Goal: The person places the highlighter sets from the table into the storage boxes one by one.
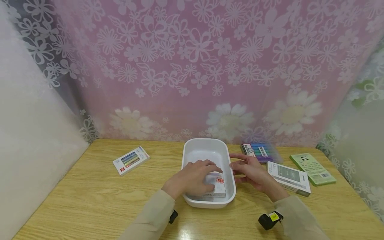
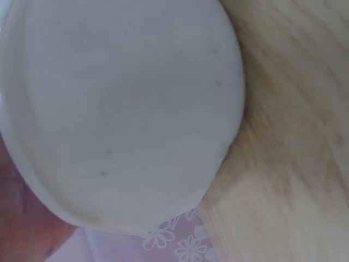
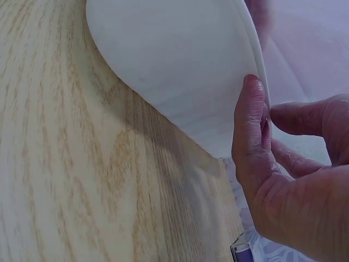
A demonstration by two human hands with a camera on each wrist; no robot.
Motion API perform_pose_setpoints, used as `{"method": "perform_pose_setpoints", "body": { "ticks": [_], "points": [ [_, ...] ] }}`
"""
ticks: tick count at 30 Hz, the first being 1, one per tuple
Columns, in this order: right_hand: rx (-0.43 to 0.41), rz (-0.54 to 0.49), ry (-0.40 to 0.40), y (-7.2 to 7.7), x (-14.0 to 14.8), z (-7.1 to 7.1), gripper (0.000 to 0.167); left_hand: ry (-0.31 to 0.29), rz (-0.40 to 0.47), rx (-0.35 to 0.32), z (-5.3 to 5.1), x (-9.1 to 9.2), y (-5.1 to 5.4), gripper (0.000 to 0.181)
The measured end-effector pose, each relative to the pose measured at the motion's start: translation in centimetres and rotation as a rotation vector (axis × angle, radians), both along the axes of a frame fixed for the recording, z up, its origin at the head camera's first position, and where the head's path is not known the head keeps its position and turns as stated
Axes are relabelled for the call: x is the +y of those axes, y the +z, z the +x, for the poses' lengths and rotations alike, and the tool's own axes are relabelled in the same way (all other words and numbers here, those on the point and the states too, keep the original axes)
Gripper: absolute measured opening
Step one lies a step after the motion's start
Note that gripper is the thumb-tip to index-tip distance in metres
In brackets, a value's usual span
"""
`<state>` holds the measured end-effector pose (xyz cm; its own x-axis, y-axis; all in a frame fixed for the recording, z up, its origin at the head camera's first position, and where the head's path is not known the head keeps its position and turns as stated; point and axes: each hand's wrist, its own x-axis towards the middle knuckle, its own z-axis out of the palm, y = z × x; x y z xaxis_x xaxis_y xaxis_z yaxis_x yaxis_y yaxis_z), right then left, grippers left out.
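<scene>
A white plastic bin (image 1: 206, 202) stands on the table, seen from outside in the left wrist view (image 2: 136, 109) and right wrist view (image 3: 174, 60). Inside its near half lies a white box with red print (image 1: 220, 190). My left hand (image 1: 193, 176) reaches over the bin's left side, its thumb on the box and its spread, bent fingers over the box's far part; the hand covers much of it. With loosely extended fingers, my right hand (image 1: 255, 173) touches the bin's right wall and rim; the right wrist view shows this hand (image 3: 294, 185) close up.
At the left lies a flat box of coloured pencils (image 1: 131, 160). Right of the bin are a clear pack of coloured pens (image 1: 261, 152), a white-and-green box (image 1: 289, 176) and a light green packet (image 1: 313, 168). A flowered curtain (image 1: 192, 83) hangs behind the table.
</scene>
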<state>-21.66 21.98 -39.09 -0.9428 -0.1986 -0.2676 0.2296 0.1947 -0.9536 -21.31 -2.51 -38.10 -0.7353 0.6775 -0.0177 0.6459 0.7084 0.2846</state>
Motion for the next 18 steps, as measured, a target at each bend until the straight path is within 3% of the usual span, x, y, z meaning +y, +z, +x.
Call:
{"method": "perform_pose_setpoints", "body": {
  "ticks": [7,11,14,18],
  "points": [
    [-0.002,-0.015,0.008,-0.2,0.0,0.0,0.063,0.022,0.129,0.275,0.2,-0.9,0.3,0.047],
    [-0.004,-0.010,0.000,-0.2,0.0,0.0,0.063,0.050,0.184,0.391,0.1,-1.8,0.3,0.051],
    [-0.008,-0.004,-0.008,-0.2,0.0,0.0,0.063,0.088,0.192,0.439,-0.1,-2.6,0.1,0.057],
    [-0.007,-0.003,-0.009,-0.1,0.1,0.0,0.063,0.162,0.169,0.446,-0.1,-3.6,-0.2,0.064]
  ]
}}
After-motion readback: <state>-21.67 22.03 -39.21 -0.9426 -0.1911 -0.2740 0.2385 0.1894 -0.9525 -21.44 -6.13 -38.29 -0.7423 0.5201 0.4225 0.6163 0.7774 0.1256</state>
